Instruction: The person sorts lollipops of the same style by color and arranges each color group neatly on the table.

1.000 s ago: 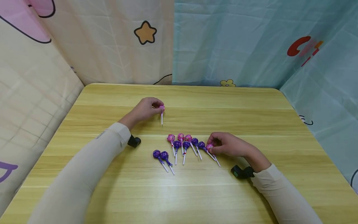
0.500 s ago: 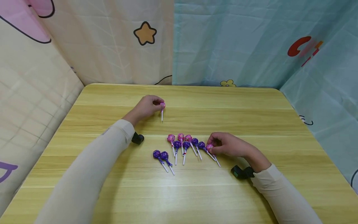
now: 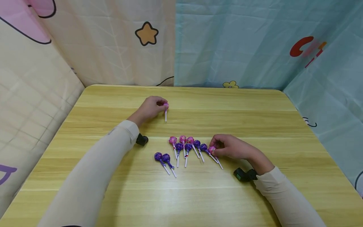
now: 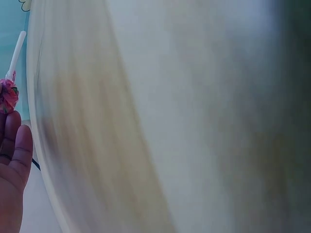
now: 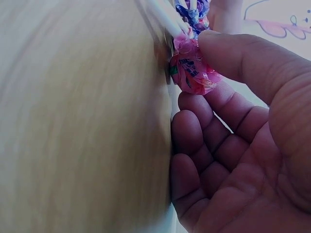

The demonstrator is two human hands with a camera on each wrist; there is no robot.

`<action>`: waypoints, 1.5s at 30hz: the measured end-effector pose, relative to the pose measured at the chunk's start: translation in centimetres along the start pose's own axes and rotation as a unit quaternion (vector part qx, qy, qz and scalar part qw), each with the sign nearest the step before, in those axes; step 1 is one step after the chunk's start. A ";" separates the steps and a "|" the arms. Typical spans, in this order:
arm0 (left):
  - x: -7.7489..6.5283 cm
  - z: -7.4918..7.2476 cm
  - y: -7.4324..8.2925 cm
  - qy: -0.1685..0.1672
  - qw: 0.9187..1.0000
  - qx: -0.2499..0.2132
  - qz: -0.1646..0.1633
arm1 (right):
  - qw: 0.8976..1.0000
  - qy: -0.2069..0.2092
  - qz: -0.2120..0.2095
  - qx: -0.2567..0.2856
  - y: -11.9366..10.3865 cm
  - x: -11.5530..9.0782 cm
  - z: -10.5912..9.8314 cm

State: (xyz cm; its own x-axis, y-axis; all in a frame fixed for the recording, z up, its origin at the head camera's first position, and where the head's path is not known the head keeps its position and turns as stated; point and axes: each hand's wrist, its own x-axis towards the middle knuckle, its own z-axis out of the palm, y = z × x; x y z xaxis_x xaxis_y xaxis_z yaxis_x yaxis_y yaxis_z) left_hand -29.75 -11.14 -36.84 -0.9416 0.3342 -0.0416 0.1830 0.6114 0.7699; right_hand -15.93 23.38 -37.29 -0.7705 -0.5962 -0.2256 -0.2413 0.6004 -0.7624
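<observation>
Both hands are pinching sweets — the left hand [image 3: 149, 108] has a pink lollipop [image 3: 166, 106] by its head at the far part of the desk [image 3: 244, 110], and the right hand [image 3: 233, 146] grips a second pink lollipop [image 3: 211, 149] at the right end of a pink-and-purple cluster [image 3: 188, 147]. Two purple lollipops [image 3: 166, 158] lie together, nearer the person.
</observation>
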 end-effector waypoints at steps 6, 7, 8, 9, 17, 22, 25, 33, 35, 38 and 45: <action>0.6 0.1 0.0 -0.003 1.000 0.002 -0.007 | 1.000 -0.001 0.002 0.001 -0.1 -0.1 0.0; 0.6 0.1 0.0 -0.004 1.000 0.001 -0.009 | 1.000 -0.001 0.002 0.002 -0.2 -0.1 0.0; 0.7 0.1 0.1 -0.005 1.000 0.000 -0.010 | 1.000 -0.001 0.002 0.003 -0.2 -0.1 0.0; 0.8 0.1 0.1 -0.005 1.000 -0.001 -0.012 | 1.000 -0.002 0.002 0.004 -0.2 -0.1 0.1; 1.1 0.0 0.0 -0.007 1.000 0.014 -0.011 | 1.000 0.001 -0.004 0.006 -0.2 -0.3 0.0; 1.3 0.0 -0.3 -0.004 1.000 0.014 -0.019 | 1.000 0.000 -0.004 0.003 -0.2 -0.2 0.1; 1.3 0.0 -0.5 0.003 1.000 0.012 -0.019 | 1.000 0.000 -0.001 0.000 -0.2 -0.2 0.1; 1.2 -0.1 -0.6 0.000 1.000 0.017 -0.021 | 1.000 0.000 -0.003 0.002 -0.2 -0.2 0.2; 1.2 -0.1 -0.5 -0.003 1.000 0.019 -0.020 | 1.000 0.000 -0.002 0.001 -0.1 -0.2 0.2; 1.3 0.0 -0.5 -0.006 1.000 0.025 -0.017 | 1.000 0.000 -0.002 0.001 -0.1 -0.3 0.2; 1.5 0.0 -0.3 -0.012 0.999 0.031 -0.023 | 1.000 0.000 -0.001 0.004 -0.1 -0.3 0.1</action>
State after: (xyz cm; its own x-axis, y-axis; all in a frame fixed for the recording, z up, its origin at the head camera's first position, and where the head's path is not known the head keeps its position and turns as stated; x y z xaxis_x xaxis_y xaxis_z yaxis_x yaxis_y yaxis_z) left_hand -31.17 -10.84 -37.15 -0.9427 0.3207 -0.0923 0.1567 0.6694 0.7262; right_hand -15.63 23.43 -37.20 -0.7703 -0.5973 -0.2232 -0.2384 0.5944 -0.7680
